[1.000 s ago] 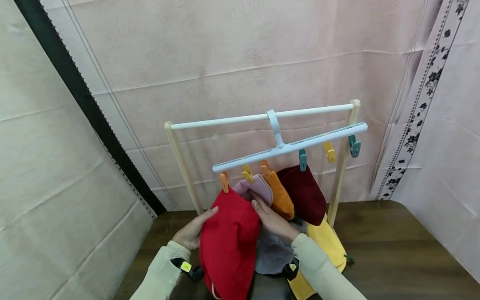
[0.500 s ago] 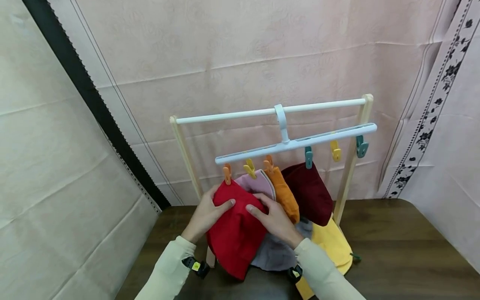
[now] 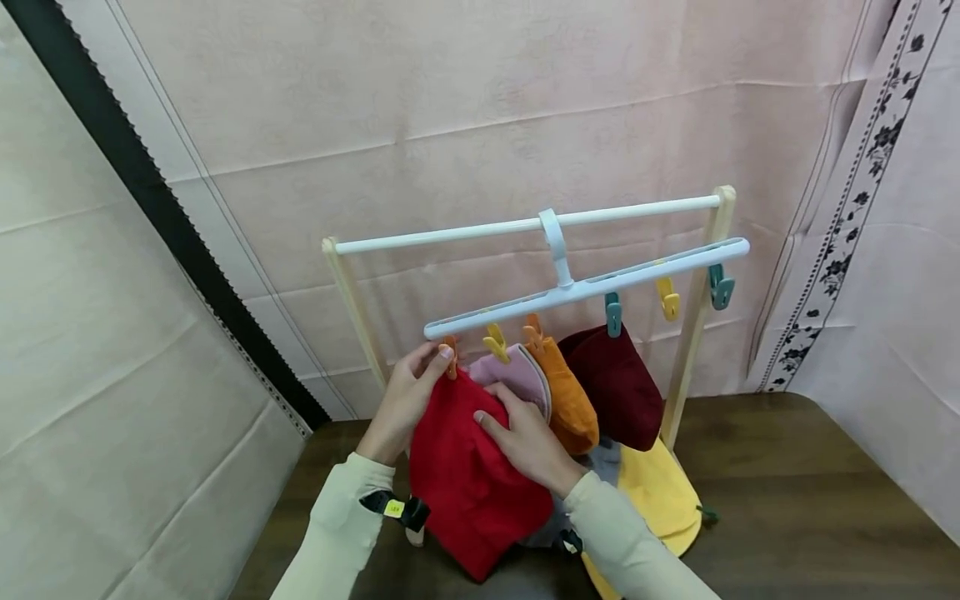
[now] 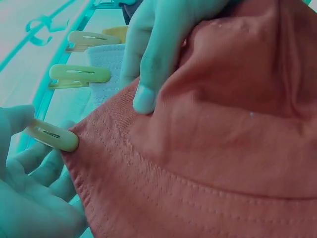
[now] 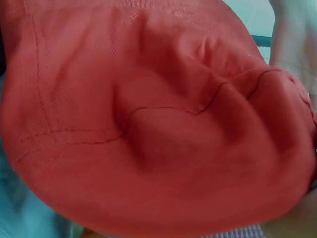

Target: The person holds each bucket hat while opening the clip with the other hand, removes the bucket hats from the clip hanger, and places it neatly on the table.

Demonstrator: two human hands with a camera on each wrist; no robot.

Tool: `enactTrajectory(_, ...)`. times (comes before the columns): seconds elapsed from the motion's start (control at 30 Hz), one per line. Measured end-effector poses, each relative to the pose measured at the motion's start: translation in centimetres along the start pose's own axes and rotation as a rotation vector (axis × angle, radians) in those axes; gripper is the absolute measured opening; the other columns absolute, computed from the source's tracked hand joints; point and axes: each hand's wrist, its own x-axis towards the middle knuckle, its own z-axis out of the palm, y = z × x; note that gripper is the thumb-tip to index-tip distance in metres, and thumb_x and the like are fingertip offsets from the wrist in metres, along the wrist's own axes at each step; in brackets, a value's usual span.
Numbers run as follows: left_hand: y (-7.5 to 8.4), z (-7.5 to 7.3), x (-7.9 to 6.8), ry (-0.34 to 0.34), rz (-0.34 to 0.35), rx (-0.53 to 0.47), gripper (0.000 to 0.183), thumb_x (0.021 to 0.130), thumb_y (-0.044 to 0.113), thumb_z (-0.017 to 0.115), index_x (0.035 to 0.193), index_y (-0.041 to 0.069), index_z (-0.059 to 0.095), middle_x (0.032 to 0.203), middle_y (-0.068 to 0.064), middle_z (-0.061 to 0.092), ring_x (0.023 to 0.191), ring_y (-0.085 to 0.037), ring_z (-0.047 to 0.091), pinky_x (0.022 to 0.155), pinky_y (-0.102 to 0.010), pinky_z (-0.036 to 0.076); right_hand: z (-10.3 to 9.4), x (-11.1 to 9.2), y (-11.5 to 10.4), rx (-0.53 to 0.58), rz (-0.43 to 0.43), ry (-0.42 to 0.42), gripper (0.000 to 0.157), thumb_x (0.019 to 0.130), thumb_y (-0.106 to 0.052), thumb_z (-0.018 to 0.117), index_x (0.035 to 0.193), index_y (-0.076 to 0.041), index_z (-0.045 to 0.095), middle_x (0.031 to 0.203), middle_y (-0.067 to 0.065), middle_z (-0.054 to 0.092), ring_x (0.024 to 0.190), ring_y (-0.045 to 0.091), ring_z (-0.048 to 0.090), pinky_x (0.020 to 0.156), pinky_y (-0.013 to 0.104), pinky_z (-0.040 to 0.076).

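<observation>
A red hat [image 3: 468, 483] with a stitched brim hangs by its edge from an orange clothespin [image 4: 53, 136] at the left end of the pale blue hanger [image 3: 510, 312]. My left hand [image 3: 401, 408] pinches that clothespin between thumb and fingers, as the left wrist view shows close up. My right hand [image 3: 528, 442] grips the hat's brim, thumb [image 4: 144, 99] in front and the other fingers partly hidden behind the fabric. In the right wrist view the red hat's crown [image 5: 188, 163] fills most of the picture.
The hanger hooks over a rack's white rail [image 3: 450, 234]. Lilac [image 3: 517, 373], orange [image 3: 568, 404] and maroon [image 3: 618, 392] cloth items hang beside the red hat. Spare yellow [image 3: 667, 300] and teal [image 3: 721, 289] clothespins dangle at right. Yellow [image 3: 660, 492] and grey cloth items lie below on the wooden table [image 3: 787, 500].
My left hand has moved from the red hat's side, then its front, up to the orange clothespin. My right hand stays at the brim with its thumb now in front. The hat's lower part has shifted.
</observation>
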Motion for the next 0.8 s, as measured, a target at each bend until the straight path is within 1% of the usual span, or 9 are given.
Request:
enactTrajectory(0.13,-0.2,-0.1,-0.3,-0.026,0.013,-0.076,0.045,0.108,0.040,0.061,0.140,0.008,0.062,0.122,-0.016,0.068,0.113,-0.023,0.065,0.095,-0.029,0.053,0.2,0.3,-0.3,-0.092,-0.002,-0.001,0.034,0.107,-0.033,0.064,0.137,-0.019,0.061,0.107,-0.008,0.074,0.087,0.006,0.066,0.080,0.028,0.056)
enactTrajectory(0.2,-0.2,0.0,-0.3,-0.038,0.020,-0.117,0.043,0.108,0.039,0.062,0.140,0.010,0.063,0.122,-0.016,0.069,0.113,-0.024,0.068,0.093,-0.028,0.055,0.3,0.6,-0.4,-0.131,0.004,0.007,0.038,0.107,-0.039,0.063,0.140,-0.019,0.061,0.098,-0.010,0.072,0.080,0.005,0.064,0.075,0.027,0.056)
enactTrajectory(0.27,-0.3,0.0,-0.3,-0.045,0.024,-0.143,0.044,0.107,0.038,0.063,0.142,0.012,0.063,0.125,-0.015,0.070,0.114,-0.025,0.070,0.094,-0.028,0.056,0.5,0.8,-0.5,-0.163,0.001,0.026,0.040,0.106,-0.042,0.063,0.139,-0.019,0.062,0.086,-0.010,0.069,0.074,0.004,0.062,0.070,0.026,0.054)
enactTrajectory(0.37,-0.4,0.1,-0.2,-0.054,0.030,-0.162,0.044,0.107,0.036,0.064,0.144,0.012,0.062,0.128,-0.016,0.071,0.116,-0.026,0.071,0.096,-0.029,0.056,0.8,1.1,-0.8,-0.203,-0.008,0.062,0.038,0.105,-0.043,0.065,0.133,-0.018,0.066,0.068,-0.011,0.058,0.060,0.005,0.056,0.058,0.025,0.049)
enactTrajectory(0.43,-0.4,0.1,-0.2,-0.057,0.032,-0.163,0.043,0.107,0.035,0.064,0.143,0.012,0.063,0.130,-0.015,0.071,0.117,-0.027,0.071,0.097,-0.031,0.057,0.9,1.2,-1.0,-0.215,-0.022,0.091,0.032,0.104,-0.041,0.068,0.125,-0.017,0.069,0.061,-0.010,0.051,0.053,0.006,0.051,0.052,0.024,0.045)
enactTrajectory(0.5,-0.4,0.0,-0.1,-0.056,0.034,-0.159,0.042,0.107,0.034,0.064,0.142,0.012,0.064,0.130,-0.014,0.071,0.118,-0.027,0.071,0.098,-0.031,0.057,1.1,1.3,-1.4,-0.208,-0.029,0.107,0.025,0.103,-0.037,0.069,0.117,-0.016,0.070,0.059,-0.009,0.048,0.049,0.007,0.048,0.048,0.023,0.043)
enactTrajectory(0.63,-0.5,-0.2,0.0,-0.052,0.026,-0.155,0.042,0.107,0.034,0.065,0.142,0.012,0.064,0.132,-0.012,0.072,0.121,-0.027,0.070,0.101,-0.032,0.056,1.4,1.5,-1.9,-0.158,-0.015,0.102,0.015,0.104,-0.028,0.069,0.107,-0.013,0.068,0.061,-0.007,0.052,0.048,0.009,0.051,0.046,0.024,0.045)
enactTrajectory(0.73,-0.6,-0.1,0.0,-0.036,0.003,-0.177,0.042,0.106,0.032,0.066,0.142,0.011,0.065,0.131,-0.011,0.073,0.120,-0.029,0.071,0.100,-0.032,0.056,1.5,1.4,-1.9,-0.129,0.002,0.094,0.015,0.105,-0.025,0.069,0.113,-0.013,0.070,0.064,-0.006,0.055,0.051,0.009,0.053,0.048,0.024,0.047)
enactTrajectory(0.8,-0.6,0.1,0.0,-0.020,-0.015,-0.203,0.042,0.105,0.031,0.067,0.141,0.009,0.066,0.130,-0.012,0.073,0.120,-0.030,0.071,0.100,-0.032,0.057,1.5,1.3,-1.7,-0.122,0.007,0.095,0.020,0.104,-0.025,0.069,0.120,-0.012,0.071,0.065,-0.007,0.056,0.052,0.009,0.053,0.049,0.025,0.046)
